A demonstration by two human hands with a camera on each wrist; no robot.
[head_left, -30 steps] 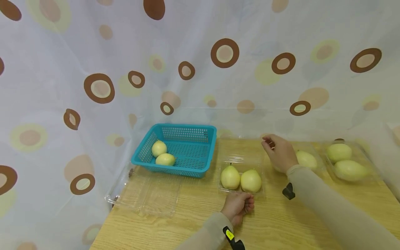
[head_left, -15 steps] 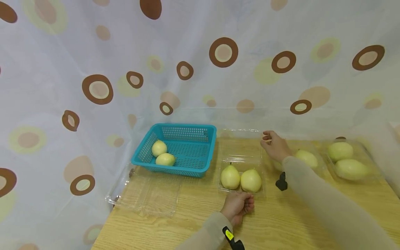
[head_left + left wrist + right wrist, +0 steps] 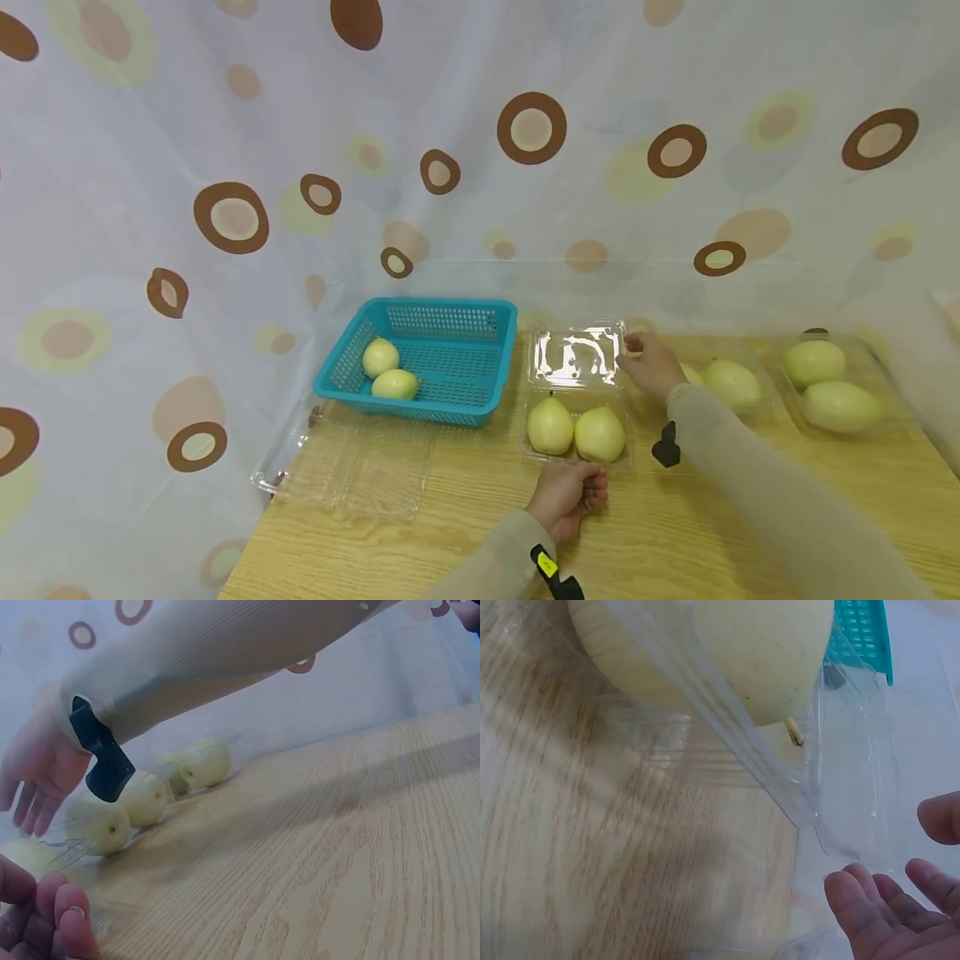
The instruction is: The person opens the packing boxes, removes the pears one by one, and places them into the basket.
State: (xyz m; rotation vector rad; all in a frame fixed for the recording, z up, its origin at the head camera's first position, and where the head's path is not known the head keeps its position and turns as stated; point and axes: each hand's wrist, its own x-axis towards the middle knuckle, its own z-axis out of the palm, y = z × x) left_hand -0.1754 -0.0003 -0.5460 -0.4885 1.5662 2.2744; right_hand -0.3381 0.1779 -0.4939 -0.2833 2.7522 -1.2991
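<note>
Clear clamshell box (image 3: 534,455) is standing on the table (image 3: 450,517) with two pears (image 3: 551,427) sitting inside and its hinged lid (image 3: 576,355) tilting up behind them, so closing seems to be the step in hand. At the lid's right edge the right hand (image 3: 651,367) is hovering, thumb and fingers parted, not clasping it, while the left hand (image 3: 564,500) is resting by the front rim, loosely curled around nothing visible. Folding the lid forward is probably calling for a steadied base, with the blue basket (image 3: 420,409) standing to the left.
</note>
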